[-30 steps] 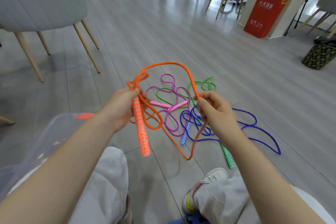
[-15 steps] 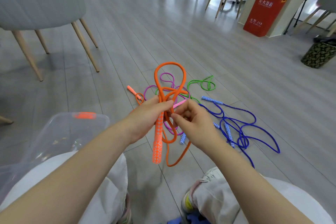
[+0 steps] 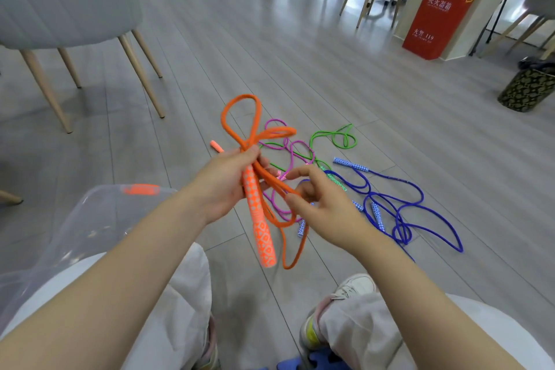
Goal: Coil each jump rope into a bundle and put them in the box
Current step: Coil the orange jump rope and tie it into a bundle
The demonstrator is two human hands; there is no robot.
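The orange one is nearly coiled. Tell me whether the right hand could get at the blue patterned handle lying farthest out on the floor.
Probably yes: the blue patterned handle lies bare on the grey floor, nothing on it, on the right hand's side. But that hand pinches the orange cord and must release it.

A bright orange cord jump rope has an orange handle with a white diamond pattern. On the grey plank floor lie a magenta cord rope, a green cord rope and a deep blue cord rope with blue-and-white patterned handles. A red metal cabinet bears white lettering.
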